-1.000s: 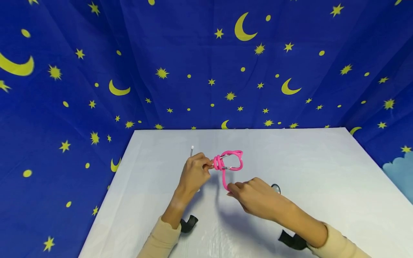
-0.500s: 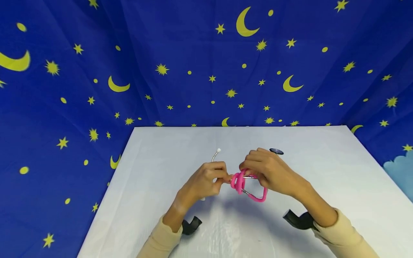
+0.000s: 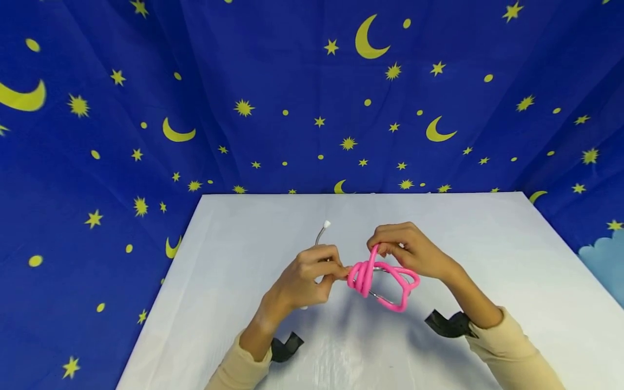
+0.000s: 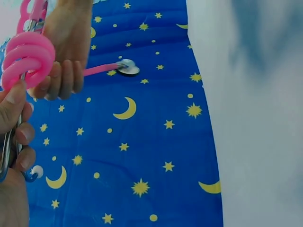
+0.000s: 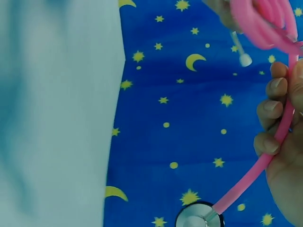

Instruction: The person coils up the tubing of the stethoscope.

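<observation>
Pink tubing [image 5: 245, 183]: smooth, rubber-like, satin; chest piece [image 5: 190, 219]: shiny metal; ear tubes [image 3: 319, 236]: polished metal; ear tip [image 5: 245, 60]: plastic-looking; bench [image 3: 248, 227]: smooth, slightly glossy; backdrop [image 3: 292, 70]: creased cloth; sleeves [image 3: 514, 346]: matt cloth

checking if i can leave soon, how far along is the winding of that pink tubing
Done: the pink tubing already circles the metal tubes in several coils. In hand: the left hand pinches those tubes beside the coils; the right hand grips the free length. Left: that length, ending in the chest piece, lies outside the coils, so some winding probably remains.
</observation>
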The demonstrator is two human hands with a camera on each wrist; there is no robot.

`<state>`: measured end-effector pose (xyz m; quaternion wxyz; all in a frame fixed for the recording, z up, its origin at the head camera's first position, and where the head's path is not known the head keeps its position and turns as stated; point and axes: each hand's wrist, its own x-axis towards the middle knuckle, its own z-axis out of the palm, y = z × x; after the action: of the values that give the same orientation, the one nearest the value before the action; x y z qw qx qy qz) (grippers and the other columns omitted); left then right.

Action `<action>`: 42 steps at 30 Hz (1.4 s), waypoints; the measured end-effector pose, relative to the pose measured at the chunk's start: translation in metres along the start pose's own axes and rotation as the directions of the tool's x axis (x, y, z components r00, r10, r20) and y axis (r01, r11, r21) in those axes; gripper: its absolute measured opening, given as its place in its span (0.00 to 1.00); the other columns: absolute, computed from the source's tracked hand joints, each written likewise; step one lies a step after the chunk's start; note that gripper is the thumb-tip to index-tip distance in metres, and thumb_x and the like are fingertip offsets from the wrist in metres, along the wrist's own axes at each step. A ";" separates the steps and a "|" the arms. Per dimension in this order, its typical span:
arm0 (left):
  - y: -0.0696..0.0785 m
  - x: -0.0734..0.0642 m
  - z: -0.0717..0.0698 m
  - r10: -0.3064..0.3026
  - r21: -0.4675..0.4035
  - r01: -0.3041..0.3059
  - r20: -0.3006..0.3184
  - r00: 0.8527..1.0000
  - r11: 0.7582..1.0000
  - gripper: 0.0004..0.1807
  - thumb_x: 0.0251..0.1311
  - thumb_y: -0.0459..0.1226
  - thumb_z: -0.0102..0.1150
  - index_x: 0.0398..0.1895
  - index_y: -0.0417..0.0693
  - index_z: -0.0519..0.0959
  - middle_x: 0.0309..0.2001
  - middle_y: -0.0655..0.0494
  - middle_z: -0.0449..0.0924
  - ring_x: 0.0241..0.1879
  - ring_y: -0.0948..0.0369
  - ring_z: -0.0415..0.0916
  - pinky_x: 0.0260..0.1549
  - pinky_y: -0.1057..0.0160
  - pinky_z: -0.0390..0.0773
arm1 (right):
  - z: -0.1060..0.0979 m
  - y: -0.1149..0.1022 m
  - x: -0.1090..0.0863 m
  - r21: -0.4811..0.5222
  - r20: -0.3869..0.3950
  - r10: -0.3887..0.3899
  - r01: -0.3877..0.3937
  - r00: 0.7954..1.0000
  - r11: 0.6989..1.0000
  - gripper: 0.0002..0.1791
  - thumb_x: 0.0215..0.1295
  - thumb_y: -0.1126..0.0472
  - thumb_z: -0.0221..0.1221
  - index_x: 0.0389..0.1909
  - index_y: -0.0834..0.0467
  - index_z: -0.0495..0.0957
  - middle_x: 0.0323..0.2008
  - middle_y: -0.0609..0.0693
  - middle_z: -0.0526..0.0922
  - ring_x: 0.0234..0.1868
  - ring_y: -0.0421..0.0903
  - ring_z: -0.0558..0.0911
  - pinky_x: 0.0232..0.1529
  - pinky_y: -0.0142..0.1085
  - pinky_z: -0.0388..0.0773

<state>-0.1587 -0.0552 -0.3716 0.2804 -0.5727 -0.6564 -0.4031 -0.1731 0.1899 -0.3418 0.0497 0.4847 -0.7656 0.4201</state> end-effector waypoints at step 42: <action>-0.014 -0.007 -0.019 -0.192 0.026 0.220 -0.397 0.897 0.975 0.07 0.46 0.20 0.59 0.20 0.36 0.82 0.21 0.51 0.76 0.20 0.62 0.75 0.21 0.75 0.74 | 0.069 0.010 -0.004 0.356 -0.159 0.254 -0.185 0.954 0.916 0.16 0.66 0.78 0.38 0.54 0.68 0.59 0.21 0.61 0.77 0.22 0.51 0.77 0.23 0.39 0.74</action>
<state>-0.1730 -0.0751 -0.3701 0.3819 -0.3974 -0.6576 -0.5136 -0.1564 0.1472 -0.3939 -0.0044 0.3514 -0.7229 0.5948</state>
